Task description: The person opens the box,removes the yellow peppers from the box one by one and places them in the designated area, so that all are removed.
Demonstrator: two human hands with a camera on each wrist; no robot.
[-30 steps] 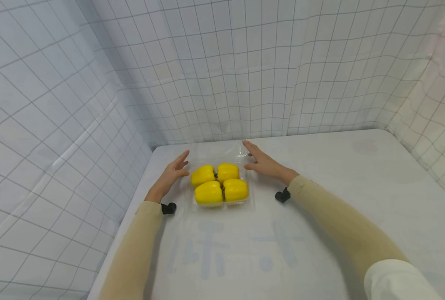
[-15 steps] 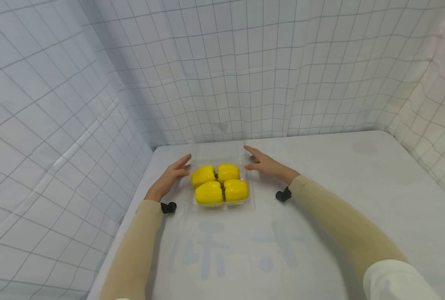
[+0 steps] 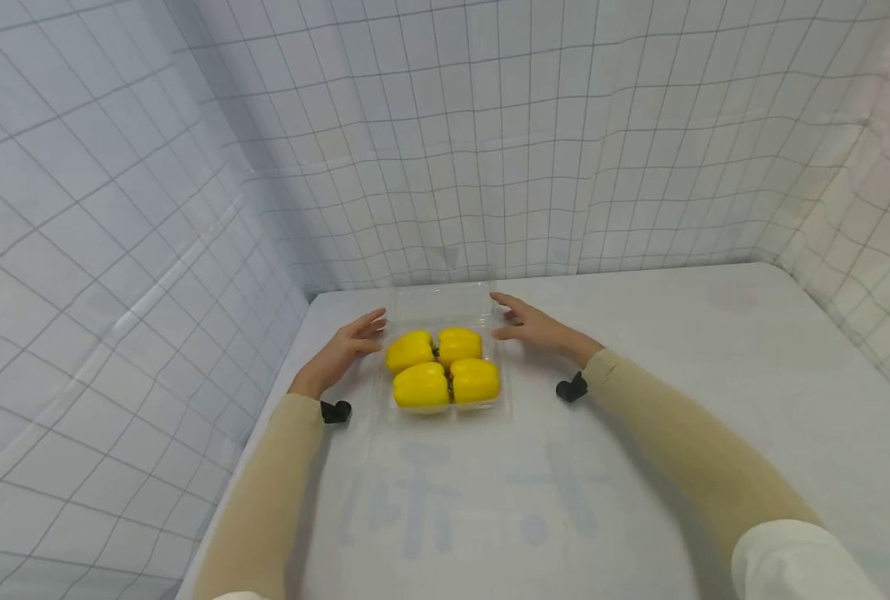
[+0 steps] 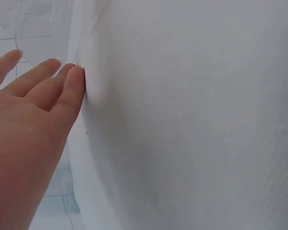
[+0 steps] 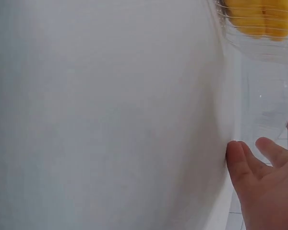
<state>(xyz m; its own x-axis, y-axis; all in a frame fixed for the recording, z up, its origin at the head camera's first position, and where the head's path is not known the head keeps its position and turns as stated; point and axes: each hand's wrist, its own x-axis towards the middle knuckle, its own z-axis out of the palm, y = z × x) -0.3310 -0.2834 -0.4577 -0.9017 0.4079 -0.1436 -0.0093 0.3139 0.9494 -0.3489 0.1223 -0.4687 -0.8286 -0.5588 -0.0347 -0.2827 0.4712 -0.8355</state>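
Several yellow bell peppers (image 3: 422, 385) lie in two rows in a clear plastic clamshell box (image 3: 447, 412). Its clear lid (image 3: 442, 302) is swung back behind them, towards the wall. My left hand (image 3: 342, 352) is at the box's left side, fingers extended and fingertips close to the lid. On the other side, my right hand (image 3: 538, 327) has its fingers stretched towards the lid's right edge. Both wrist views show fingertips by the clear plastic (image 4: 43, 36), low at the white surface; whether they touch the plastic I cannot tell. Neither hand grips anything.
A white-covered table (image 3: 685, 375) bears the box near its back edge. Grid-patterned white curtains (image 3: 527, 150) rise close behind the table and on both sides. Faint bluish-grey marks (image 3: 415, 500) show on the cover in front of the box.
The clear lid has tipped back from a raised position and now lies lower behind the peppers. My fingertips have dropped slightly with it. The peppers stay in place.
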